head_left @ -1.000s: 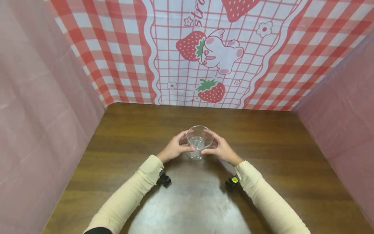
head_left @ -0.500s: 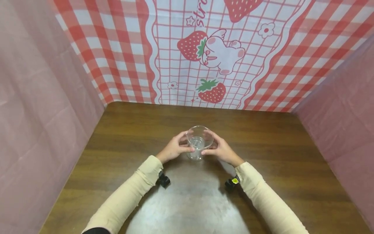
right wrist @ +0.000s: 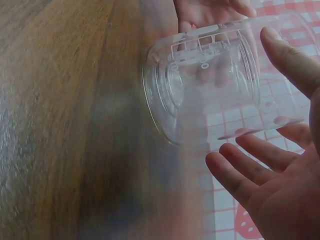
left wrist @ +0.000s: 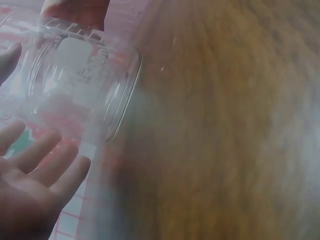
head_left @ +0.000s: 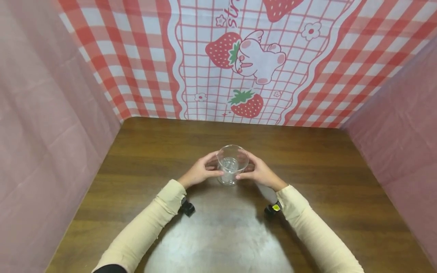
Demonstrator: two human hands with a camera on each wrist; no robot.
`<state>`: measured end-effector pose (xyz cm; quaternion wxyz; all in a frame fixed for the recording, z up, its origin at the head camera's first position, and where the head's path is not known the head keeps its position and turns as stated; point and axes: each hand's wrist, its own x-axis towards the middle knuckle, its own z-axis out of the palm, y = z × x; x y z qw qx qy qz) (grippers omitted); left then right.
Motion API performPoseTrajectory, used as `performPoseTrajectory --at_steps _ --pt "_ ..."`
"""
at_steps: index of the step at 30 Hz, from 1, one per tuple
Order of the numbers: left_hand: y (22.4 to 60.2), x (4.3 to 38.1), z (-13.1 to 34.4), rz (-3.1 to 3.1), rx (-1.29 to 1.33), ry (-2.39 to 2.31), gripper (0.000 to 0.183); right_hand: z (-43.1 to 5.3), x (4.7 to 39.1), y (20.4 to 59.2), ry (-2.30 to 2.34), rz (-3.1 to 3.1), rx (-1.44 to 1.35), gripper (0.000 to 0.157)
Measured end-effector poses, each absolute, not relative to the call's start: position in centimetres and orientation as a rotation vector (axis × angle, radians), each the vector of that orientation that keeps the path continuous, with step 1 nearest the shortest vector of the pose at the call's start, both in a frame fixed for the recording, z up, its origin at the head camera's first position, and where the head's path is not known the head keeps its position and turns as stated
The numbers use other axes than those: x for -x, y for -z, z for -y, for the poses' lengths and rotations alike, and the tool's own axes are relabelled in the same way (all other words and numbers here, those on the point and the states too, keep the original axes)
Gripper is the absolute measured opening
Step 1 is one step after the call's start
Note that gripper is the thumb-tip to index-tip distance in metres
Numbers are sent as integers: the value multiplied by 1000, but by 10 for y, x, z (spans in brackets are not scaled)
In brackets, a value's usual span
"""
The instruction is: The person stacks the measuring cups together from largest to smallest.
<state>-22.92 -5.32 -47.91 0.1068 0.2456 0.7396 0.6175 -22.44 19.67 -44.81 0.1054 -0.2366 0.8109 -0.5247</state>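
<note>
A clear glass beaker (head_left: 229, 165) with white markings stands in the middle of the wooden table. On its left side is my left hand (head_left: 200, 172), its fingers spread and fairly straight. In the left wrist view, the fingertips (left wrist: 82, 165) of that hand lie partly clear of the glass wall. My right hand (head_left: 262, 173) is around the beaker's right side, thumb in front and fingertips behind, seen through the glass. The right wrist view has its thumb (right wrist: 287, 55) over the wall and some fingers against the glass, with the little finger apart.
A brown wooden table (head_left: 153, 140) spreads all around the beaker. Behind it hangs a red checked cloth (head_left: 150, 76) with strawberries. Pink curtains (head_left: 44, 132) close off both sides. Small black cameras (head_left: 187, 207) sit on the wrists.
My left hand has drawn slightly to the left, its thumb and fingertips sliding back from the glass. The right thumb has shifted a little to the right. The beaker stays put.
</note>
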Motion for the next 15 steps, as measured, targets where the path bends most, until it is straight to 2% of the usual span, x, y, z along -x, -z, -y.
performPoseTrajectory --at_steps 8,15 --pt "478 231 60 -2213 -665 -1838 70 -206 224 451 1503 -2418 673 82" --pt "479 229 67 -2350 -612 -1768 62 -215 222 452 1489 -2474 630 69"
